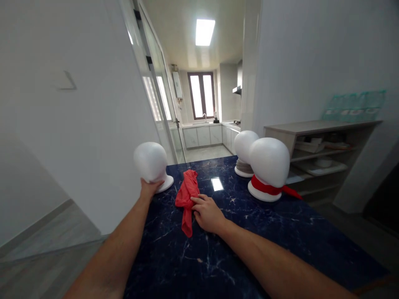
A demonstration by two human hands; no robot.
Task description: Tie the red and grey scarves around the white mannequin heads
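- Dark tabletop (174,265) bears the red cloth (188,192), long axis pointing away from us.
- Our right hand (208,213), nearer, touches its right edge; we cannot tell whether it pinches.
- Left of the cloth, our left hand (149,189) clasps a white dummy head (151,160).

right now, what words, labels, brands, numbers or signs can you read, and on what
None can be read. The bottle labels on the shelf unit are too small and blurred. No lettering shows on the red cloth or the white head form at the left hand.
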